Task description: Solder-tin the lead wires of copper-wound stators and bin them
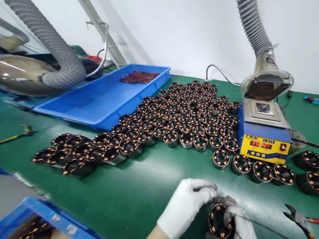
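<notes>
The solder pot [264, 131] at the right carried a yellow front panel reading "CM 558"; a logo beside it was too blurred to read. Its 2 red displays showed digits, roughly 213 and 423, though not clearly.

Near the bottom edge, the right hand [239, 229], gloved in white, cupped a stator [221, 222] from below, fingers wrapped round its dark body, its copper windings facing the camera. The left hand [185, 206], also gloved, lay over the stator's top, fingertips closed against it; what they pinched could not be made out. The right hand was partly cut off by the frame.

Loose stators [181, 113] stood in rows on the green mat [127, 191], those at far left blurred. A blue tray [100, 99] at the far left held small red parts [139, 77], too small to identify. Red-handled cutters [307, 220] lay near right, cut off by the edge. A blue bin [59, 225] at near left was half out of view.
</notes>
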### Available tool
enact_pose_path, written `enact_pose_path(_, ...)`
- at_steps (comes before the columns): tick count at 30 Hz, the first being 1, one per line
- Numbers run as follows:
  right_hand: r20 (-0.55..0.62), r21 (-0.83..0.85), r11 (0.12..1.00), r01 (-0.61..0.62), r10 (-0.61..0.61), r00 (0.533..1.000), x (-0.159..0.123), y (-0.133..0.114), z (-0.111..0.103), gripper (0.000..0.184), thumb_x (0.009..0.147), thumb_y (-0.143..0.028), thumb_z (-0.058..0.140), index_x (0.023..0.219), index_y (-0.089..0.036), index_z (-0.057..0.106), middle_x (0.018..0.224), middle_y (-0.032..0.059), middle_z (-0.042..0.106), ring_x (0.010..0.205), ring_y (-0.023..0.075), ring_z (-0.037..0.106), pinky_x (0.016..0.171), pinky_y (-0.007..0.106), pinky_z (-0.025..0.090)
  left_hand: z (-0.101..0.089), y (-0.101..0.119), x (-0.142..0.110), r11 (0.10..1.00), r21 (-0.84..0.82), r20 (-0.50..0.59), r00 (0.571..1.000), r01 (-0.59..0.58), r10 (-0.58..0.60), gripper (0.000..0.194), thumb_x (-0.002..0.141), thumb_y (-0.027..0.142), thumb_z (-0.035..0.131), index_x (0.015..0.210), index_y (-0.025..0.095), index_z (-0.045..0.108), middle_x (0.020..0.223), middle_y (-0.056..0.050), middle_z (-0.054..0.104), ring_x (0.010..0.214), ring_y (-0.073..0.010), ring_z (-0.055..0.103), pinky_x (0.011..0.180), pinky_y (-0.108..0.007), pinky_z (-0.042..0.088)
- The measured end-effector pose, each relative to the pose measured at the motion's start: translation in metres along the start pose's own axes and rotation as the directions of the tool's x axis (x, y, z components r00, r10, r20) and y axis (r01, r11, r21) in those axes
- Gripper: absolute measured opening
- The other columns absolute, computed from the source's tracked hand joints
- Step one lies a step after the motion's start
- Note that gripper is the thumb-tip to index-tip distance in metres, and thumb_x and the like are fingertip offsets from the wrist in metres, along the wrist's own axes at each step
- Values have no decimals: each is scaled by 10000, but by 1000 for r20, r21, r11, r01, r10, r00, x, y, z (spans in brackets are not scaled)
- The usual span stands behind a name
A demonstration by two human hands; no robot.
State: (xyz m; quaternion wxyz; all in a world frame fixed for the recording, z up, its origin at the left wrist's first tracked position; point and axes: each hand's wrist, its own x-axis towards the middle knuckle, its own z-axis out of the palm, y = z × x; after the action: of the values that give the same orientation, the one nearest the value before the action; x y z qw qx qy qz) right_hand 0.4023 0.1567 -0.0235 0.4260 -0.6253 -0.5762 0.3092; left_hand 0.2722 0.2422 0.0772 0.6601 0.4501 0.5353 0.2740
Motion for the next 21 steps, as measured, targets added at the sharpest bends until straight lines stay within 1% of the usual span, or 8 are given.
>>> enact_pose_path(2,-21,12,1000,0,0,1000,0,-2,0,392,520,-366,794,841,-279,586,1037,80,673,1058,365,557,929,520,393,-5,3,-2,1000,-14,-139,990,-17,15,315,587,385,603,771,134,658,709,-21,609,714,-190,509,641,-231,392)
enact_pose_path(3,-29,27,1000,-2,2,1000,1,-3,0,387,522,-371,794,835,-279,587,1034,83,674,1051,366,561,923,523,396,-6,3,-3,1000,-21,-173,985,-20,16,387,572,396,628,854,132,659,784,-33,634,775,-210,536,682,-239,416)
enact_pose_path(6,-21,63,998,-21,22,1000,1,-5,-1,394,523,-376,791,849,-289,588,1039,79,674,1054,365,561,915,525,401,-3,-7,-4,1000,6,-102,995,11,-11,469,533,346,633,946,126,641,900,-55,644,845,-244,567,738,-270,451)
enact_pose_path(7,-11,59,998,-34,34,999,2,-6,-1,407,519,-374,792,861,-294,588,1046,74,672,1059,363,558,918,524,402,-1,-12,-3,1000,14,-88,996,19,-18,446,535,333,617,930,128,648,889,-54,647,835,-244,571,735,-274,454)
enact_pose_path(10,23,4,998,-67,67,997,2,-7,-4,418,509,-388,791,864,-307,586,1062,58,667,1079,360,547,935,523,396,6,-26,0,999,-34,-146,989,31,-36,323,545,339,594,788,141,673,770,-44,650,761,-234,578,680,-272,452)
enact_pose_path(14,59,-44,995,-89,91,994,2,-10,-6,387,538,-366,774,866,-302,578,1068,52,666,1092,350,540,945,507,385,12,-30,1,991,-132,-158,987,21,-42,202,477,330,609,554,144,629,565,-36,592,583,-201,541,577,-269,427)
enact_pose_path(17,55,-57,992,-108,111,992,2,-12,-6,408,532,-340,774,884,-295,574,1077,54,662,1098,351,533,957,502,373,15,-26,0,989,-150,-152,988,8,-31,190,470,314,617,546,141,627,548,-34,581,551,-181,518,544,-256,406)
enact_pose_path(21,67,-50,995,-85,89,994,3,-12,-7,389,528,-312,765,864,-294,570,1063,53,667,1062,342,556,969,499,364,18,-26,-1,991,-137,-148,989,8,-29,184,468,306,596,544,142,630,533,-29,578,536,-173,515,526,-246,404)
